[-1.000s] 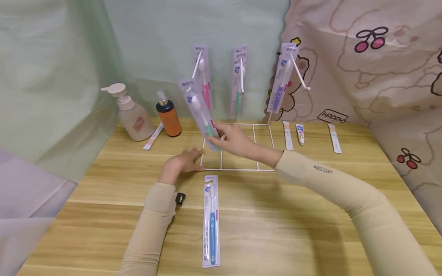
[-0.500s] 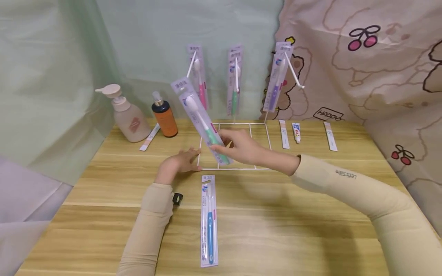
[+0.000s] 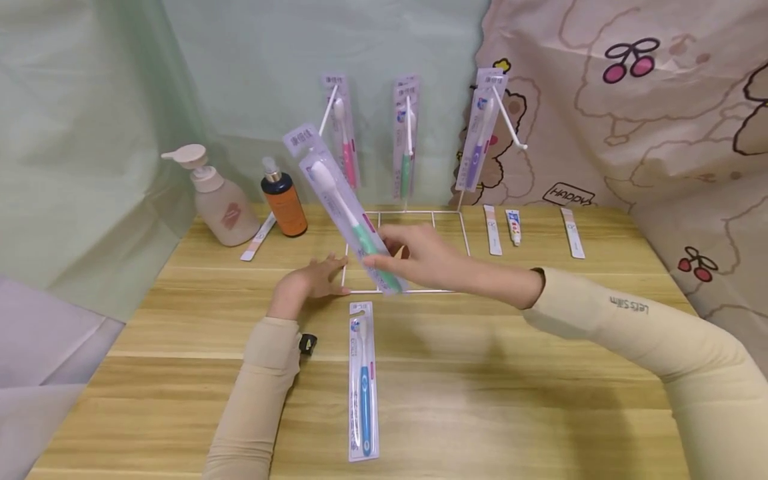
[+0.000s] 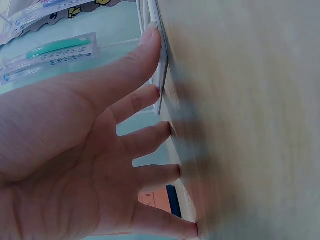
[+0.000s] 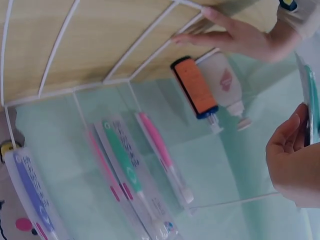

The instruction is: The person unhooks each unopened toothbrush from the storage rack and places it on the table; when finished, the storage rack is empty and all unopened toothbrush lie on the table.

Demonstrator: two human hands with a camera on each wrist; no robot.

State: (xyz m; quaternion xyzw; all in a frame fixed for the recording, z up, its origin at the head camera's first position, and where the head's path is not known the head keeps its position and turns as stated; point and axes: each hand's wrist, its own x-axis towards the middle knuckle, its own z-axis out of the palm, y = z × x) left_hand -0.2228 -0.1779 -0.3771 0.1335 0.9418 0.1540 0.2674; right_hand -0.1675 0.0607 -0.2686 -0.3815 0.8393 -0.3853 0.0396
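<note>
Right hand [image 3: 420, 257] pinches the lower end of the green toothbrush pack [image 3: 347, 208], held above the table [image 3: 480, 400]. The pack's long axis tilts from the hand up toward 11 o'clock. The wire rack's [image 3: 462, 230] pegs stand at 12 o'clock beyond it. Left hand [image 3: 306, 283], fingers straight, presses on the rack's base frame at its front-left corner, at 9 o'clock from the right hand.
</note>
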